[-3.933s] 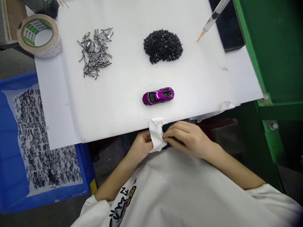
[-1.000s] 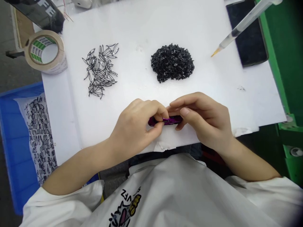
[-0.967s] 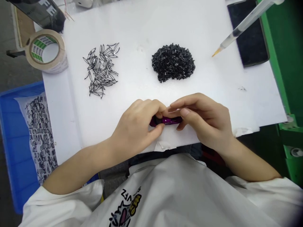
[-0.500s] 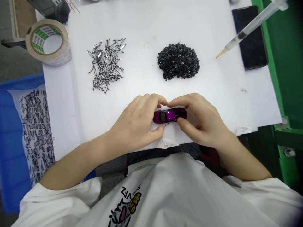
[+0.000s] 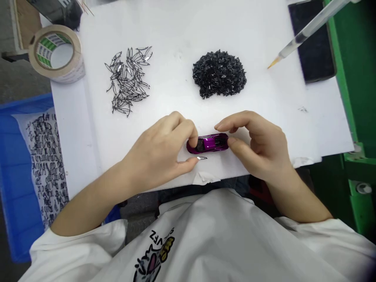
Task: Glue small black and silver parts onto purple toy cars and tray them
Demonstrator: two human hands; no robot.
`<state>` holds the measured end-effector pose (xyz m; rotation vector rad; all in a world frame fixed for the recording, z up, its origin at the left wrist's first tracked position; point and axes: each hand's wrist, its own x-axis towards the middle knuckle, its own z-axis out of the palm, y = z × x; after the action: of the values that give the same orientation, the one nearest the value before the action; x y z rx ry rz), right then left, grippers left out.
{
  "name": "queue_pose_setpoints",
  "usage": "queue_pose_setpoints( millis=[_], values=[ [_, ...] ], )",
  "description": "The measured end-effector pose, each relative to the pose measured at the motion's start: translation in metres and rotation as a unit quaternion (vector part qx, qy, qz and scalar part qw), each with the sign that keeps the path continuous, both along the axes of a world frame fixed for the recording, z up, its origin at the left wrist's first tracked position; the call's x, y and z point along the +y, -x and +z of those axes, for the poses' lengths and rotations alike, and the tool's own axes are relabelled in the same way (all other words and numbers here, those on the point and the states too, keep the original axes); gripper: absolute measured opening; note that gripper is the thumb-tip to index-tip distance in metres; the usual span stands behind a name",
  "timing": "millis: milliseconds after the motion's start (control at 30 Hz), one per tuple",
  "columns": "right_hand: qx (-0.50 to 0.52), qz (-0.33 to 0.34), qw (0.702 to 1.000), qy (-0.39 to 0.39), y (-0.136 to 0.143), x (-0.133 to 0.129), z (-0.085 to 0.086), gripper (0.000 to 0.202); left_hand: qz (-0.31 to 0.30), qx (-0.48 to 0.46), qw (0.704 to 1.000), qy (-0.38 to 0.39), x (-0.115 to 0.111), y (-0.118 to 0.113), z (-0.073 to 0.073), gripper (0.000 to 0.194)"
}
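Observation:
A purple toy car [image 5: 209,143] lies lengthwise on the white board between my two hands. My left hand [image 5: 166,147] has its index finger bent against the car's left end, its thumb apart from that finger. At the thumb tip, just below the car, lies a small pointed oval part [image 5: 202,158] with a dark outline. My right hand [image 5: 257,145] is at the car's right end, thumb and fingers spread. Its thumb tip is at the car's edge; I cannot tell if it touches.
On the white board [image 5: 164,23] lie a pile of dark-outlined oval parts [image 5: 131,84] and a heap of small black pieces [image 5: 219,74]. A tape roll [image 5: 57,53], a syringe [image 5: 305,33], a phone [image 5: 315,58] and a blue bin [image 5: 13,164] surround them.
My right hand has drawn back to the right and opened wider. My left index finger has come down onto the car's left end, and the oval part by the thumb shows more.

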<state>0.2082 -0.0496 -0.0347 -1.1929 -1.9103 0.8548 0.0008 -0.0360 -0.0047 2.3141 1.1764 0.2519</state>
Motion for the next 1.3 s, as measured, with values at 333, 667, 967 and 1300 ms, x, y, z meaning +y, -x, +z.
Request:
queue_pose_setpoints(
  millis=[333, 667, 967, 1300],
  values=[
    [0.000, -0.025, 1.000, -0.007, -0.001, 0.001, 0.002, 0.019, -0.097, 0.135, 0.977, -0.135, -0.010, 0.006, 0.002, 0.022],
    [-0.060, 0.015, 0.998, -0.033, 0.000, 0.003, 0.002, 0.025, -0.062, 0.149, 0.963, -0.217, -0.024, -0.004, -0.003, 0.018],
    [-0.042, 0.039, 0.998, -0.030, -0.005, 0.004, 0.004, 0.021, -0.039, 0.094, 0.959, -0.265, -0.021, -0.005, -0.005, 0.017],
    [-0.031, 0.088, 0.982, -0.162, 0.000, 0.005, 0.004, 0.007, -0.010, 0.010, 0.931, -0.364, -0.018, -0.006, -0.003, 0.012]
  ],
)
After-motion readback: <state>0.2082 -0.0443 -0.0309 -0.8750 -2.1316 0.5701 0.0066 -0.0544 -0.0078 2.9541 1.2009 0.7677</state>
